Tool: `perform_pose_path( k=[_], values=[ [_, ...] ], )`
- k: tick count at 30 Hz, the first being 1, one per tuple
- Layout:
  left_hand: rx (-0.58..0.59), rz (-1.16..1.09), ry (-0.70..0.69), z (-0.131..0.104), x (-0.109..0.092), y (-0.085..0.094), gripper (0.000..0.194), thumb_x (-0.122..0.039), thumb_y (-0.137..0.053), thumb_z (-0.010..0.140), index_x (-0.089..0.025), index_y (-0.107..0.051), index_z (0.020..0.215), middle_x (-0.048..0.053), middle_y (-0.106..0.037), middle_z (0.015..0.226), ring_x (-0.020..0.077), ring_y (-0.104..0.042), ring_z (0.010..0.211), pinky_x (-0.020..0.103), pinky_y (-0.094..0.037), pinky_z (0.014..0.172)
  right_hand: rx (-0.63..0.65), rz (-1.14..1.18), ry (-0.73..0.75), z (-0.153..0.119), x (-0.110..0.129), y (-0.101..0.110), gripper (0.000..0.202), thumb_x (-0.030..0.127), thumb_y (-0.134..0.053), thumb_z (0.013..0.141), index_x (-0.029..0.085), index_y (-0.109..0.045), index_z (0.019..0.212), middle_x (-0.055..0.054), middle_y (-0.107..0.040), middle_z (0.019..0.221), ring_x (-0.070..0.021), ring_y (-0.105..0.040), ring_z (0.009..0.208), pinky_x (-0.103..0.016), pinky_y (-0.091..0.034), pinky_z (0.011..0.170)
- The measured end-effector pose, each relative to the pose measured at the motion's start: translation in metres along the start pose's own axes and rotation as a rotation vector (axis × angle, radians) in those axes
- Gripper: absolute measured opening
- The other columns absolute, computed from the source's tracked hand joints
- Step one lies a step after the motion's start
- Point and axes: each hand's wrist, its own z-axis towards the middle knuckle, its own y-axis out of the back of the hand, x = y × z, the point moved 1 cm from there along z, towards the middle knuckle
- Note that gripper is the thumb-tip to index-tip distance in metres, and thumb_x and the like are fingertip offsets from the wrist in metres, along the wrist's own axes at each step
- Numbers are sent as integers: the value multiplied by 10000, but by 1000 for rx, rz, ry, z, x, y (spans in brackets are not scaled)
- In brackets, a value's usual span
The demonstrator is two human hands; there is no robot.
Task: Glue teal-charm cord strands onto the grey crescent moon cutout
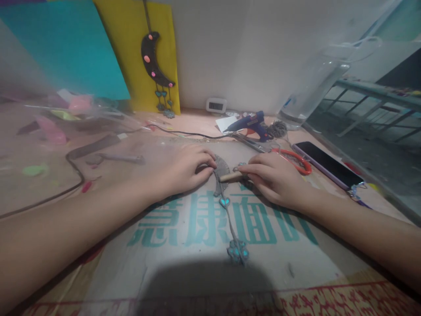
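A small grey crescent moon ornament (223, 167) lies on the printed sheet between my hands. My left hand (194, 166) pinches its left edge between thumb and fingers. In my right hand (274, 177) is a short pale stick (230, 176), its tip touching the moon's lower part. From the moon a grey cord runs toward me through a heart charm (224, 202) with a turquoise centre to a flower-shaped charm (237, 252). Another small charm (240, 166) is partly hidden by my right fingers.
Behind my hands are a blue glue gun (246, 123), a small white digital display (216, 105) and orange-handled scissors (301, 164). A phone (327, 164) lies at right, before a clear plastic container (311, 92). A finished-looking moon pendant (153, 61) hangs against yellow card. Pliers (115, 158) and scraps lie left.
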Motion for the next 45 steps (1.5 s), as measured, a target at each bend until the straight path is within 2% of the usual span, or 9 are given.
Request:
perform_pose_path(
  k=[5,10,14,16,18,21,26,40,45],
  values=[
    [6,7,-9,0,0,-1,151,-223,-564,923,-183,-704,962,80,-728,1091,245,-654,1075,420,-498,958,-35,24,-105,0,0,2,211,176,-474,997,158,-659,1097,-101,-717,953,-215,-665,850,-337,-504,746],
    [-13,23,26,-1,-2,2,155,-217,-586,897,-178,-669,1021,80,-723,1086,252,-649,1052,427,-489,941,-30,63,-146,-6,-2,0,163,211,-470,995,196,-620,1056,-67,-726,904,-226,-670,800,-342,-501,713],
    [-69,10,-118,-2,-7,8,175,-150,-585,865,-200,-673,1008,61,-703,1110,237,-631,1058,418,-457,971,-89,83,-136,-7,-2,2,134,205,-469,995,215,-574,1078,-64,-717,942,-216,-665,801,-336,-504,714],
    [-38,3,-201,-3,-10,9,199,-149,-581,875,-217,-694,1024,55,-693,1119,231,-621,1071,411,-446,984,-116,71,-132,-6,-2,3,168,198,-453,1002,218,-568,1123,-75,-715,981,-222,-668,839,-342,-504,728],
    [8,-9,-224,-4,-12,9,244,-161,-584,886,-225,-700,1091,61,-686,1140,230,-614,1093,401,-448,993,-126,59,-145,-4,-2,4,191,206,-447,1008,217,-569,1154,-84,-709,987,-233,-667,857,-353,-505,733],
    [69,-40,-220,-4,-11,6,286,-160,-591,887,-222,-690,1148,68,-676,1200,229,-607,1143,388,-449,1027,-104,54,-152,-3,-2,4,190,221,-444,1010,218,-579,1145,-85,-698,947,-239,-659,823,-363,-501,711],
    [137,-90,-208,-3,-10,5,217,-184,-573,921,-203,-695,1099,69,-693,1171,220,-628,1119,367,-470,1025,-60,56,-161,-3,-2,2,183,215,-446,1012,212,-579,1138,-80,-685,919,-226,-650,799,-352,-496,701],
    [137,-117,-187,-1,-11,7,152,-186,-582,911,-194,-701,1005,70,-712,1131,218,-649,1082,369,-489,996,-28,74,-174,-3,-2,1,182,212,-466,1007,196,-604,1124,-68,-664,903,-217,-630,784,-346,-481,694],
    [131,-116,-79,-3,-12,6,282,-210,-593,887,-186,-647,1163,75,-714,1149,227,-655,1066,377,-508,960,-77,94,-215,0,-6,4,315,149,-423,1004,191,-607,1257,-108,-688,1060,-243,-655,942,-387,-516,804]
  ],
)
